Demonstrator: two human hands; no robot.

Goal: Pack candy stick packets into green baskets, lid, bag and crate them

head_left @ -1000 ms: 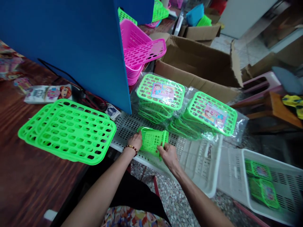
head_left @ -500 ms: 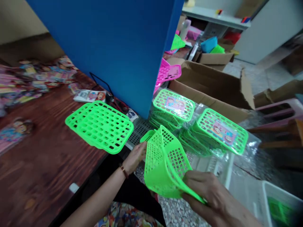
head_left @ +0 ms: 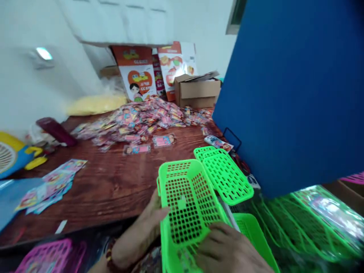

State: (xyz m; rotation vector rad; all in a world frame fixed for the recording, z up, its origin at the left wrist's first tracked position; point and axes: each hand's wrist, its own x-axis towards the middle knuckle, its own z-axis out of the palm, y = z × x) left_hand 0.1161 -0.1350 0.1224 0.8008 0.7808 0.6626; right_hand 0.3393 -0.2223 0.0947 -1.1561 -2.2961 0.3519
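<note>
A bright green plastic basket point(head_left: 182, 204) with a grid of holes is tilted toward me, its inside facing up, at the table's front edge. My left hand point(head_left: 153, 216) grips its left side, thumb over the rim and the other fingers hidden behind the wall. Across the near right rim lies my right hand point(head_left: 224, 250), slightly blurred, its fingers bent into the basket and closed on that side. Flat green perforated lids point(head_left: 227, 176) lie just beyond the basket on the right. Another green basket point(head_left: 253, 235) is below, beside my right hand.
Small packaged picture packets point(head_left: 142, 117) form a heap across the wooden table point(head_left: 113, 185). Printed cards point(head_left: 54, 185) and a yellow-blue fan-like object point(head_left: 11, 155) lie left. A blue panel point(head_left: 292, 94) stands right, above bagged green baskets point(head_left: 307, 223). Pink baskets point(head_left: 45, 258) sit lower left.
My view has swung left toward the table. The green basket has moved over to the table's edge and turned so its inside faces me. Both hands stay on it.
</note>
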